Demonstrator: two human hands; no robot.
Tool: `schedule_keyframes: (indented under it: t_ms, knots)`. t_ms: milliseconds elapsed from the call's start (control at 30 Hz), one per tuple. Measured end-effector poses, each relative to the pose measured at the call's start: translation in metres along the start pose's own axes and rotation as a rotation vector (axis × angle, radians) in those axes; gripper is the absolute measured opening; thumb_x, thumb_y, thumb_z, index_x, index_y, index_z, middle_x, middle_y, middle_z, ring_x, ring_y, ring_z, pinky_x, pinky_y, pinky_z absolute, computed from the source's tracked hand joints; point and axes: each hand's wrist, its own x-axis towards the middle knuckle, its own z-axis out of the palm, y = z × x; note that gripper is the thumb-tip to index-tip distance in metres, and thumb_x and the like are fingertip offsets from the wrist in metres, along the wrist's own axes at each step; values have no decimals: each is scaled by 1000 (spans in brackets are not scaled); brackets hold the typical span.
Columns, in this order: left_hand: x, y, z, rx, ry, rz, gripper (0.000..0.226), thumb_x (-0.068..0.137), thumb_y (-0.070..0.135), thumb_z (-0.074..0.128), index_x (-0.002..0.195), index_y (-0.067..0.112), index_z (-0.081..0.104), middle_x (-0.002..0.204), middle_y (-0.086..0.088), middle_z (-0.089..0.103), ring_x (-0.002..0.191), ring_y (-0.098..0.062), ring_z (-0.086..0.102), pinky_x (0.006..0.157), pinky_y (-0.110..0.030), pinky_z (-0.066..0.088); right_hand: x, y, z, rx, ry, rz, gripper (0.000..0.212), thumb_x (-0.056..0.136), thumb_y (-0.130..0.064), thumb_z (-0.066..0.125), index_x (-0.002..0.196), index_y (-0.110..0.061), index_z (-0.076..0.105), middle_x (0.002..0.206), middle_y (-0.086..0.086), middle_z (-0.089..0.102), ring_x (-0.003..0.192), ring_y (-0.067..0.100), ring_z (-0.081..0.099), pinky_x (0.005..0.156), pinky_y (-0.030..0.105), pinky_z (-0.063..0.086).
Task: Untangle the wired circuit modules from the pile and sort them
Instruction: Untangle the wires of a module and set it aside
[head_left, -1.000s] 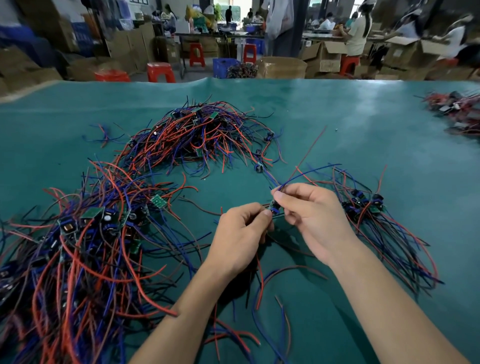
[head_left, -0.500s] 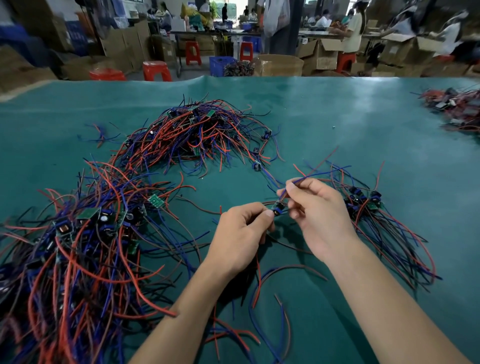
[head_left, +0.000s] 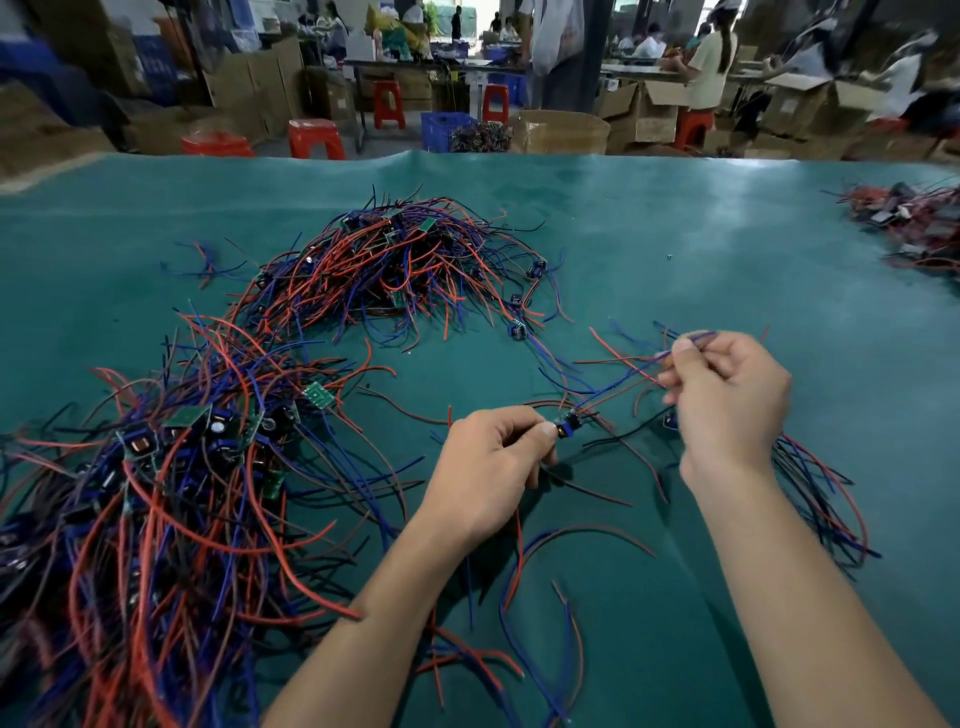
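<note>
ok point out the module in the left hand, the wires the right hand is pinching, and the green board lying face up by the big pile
module (head_left: 565, 429), head view, its dark body beside the thumb tip
wires (head_left: 623, 384), head view, the taut stretch between both hands
green board (head_left: 318, 395), head view, its flat face

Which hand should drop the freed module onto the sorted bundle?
Probably right. The right hand already pinches the module's wires beside the sorted bundle; the left hand pinches the module farther away.
</note>
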Motion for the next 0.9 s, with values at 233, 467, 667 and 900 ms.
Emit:
schedule_keyframes:
  t_ms: [233, 467, 667, 900]
  knots:
    - [0, -1, -1, -36, 52, -12, 31, 100, 17, 55, 70, 11, 64, 52, 3, 56, 51, -9, 45, 55, -25, 36, 10, -4, -12, 260, 226, 78, 23, 99, 2, 56, 84, -15, 56, 72, 9, 64, 51, 7, 63, 54, 22, 51]
    - [3, -5, 2, -146, 197, -56, 28, 105, 13, 42, 87, 9, 63, 65, 2, 61, 57, -11, 49, 58, -27, 41, -25, -12, 14, 10, -353, 143, 16, 97, -16, 63, 83, -9, 68, 67, 10, 72, 49, 16, 65, 39, 25, 45]
    - [3, -4, 1, -108, 152, 2, 28, 104, 13, 47, 80, 18, 60, 66, 3, 62, 57, -14, 52, 59, -30, 42, -57, -12, 26, -25, -761, 78, 9, 89, -24, 76, 84, -17, 76, 72, -4, 72, 61, 5, 61, 49, 12, 42]
    - [3, -1, 0, -92, 103, 2, 31, 99, 17, 48, 70, 14, 57, 56, 1, 59, 52, -12, 50, 55, -27, 40, -50, -13, 27, -2, -579, -27, 12, 90, -12, 76, 83, -22, 77, 73, -10, 74, 65, 3, 61, 56, 14, 44]
